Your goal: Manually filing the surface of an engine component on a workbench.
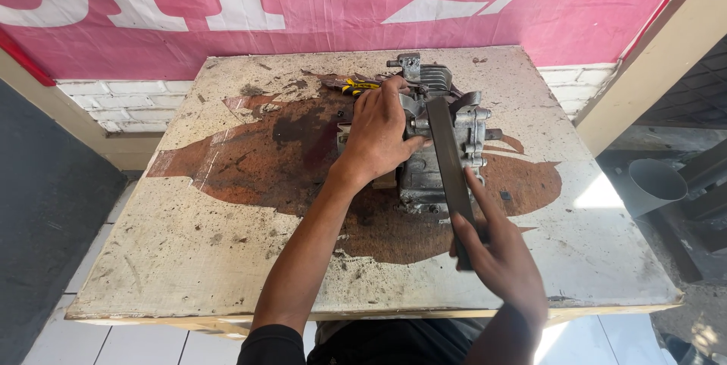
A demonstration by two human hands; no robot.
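A grey metal engine block (447, 119) with cooling fins sits on a stained, worn tabletop (227, 236). My left hand (379, 134) lies flat on the block's left side, fingers spread over it. In my right hand (496, 251) is the near end of a long flat dark metal bar (450, 164). The bar's far end rests on the block's top face. A yellow-handled tool (357, 86) lies just behind my left hand, partly hidden.
The table carries a large dark oil stain and chipped edges. Behind it hangs a pink and white banner (303, 1) over white brick. A grey pipe elbow (651, 183) lies on the ground at right. White floor tiles show below the table.
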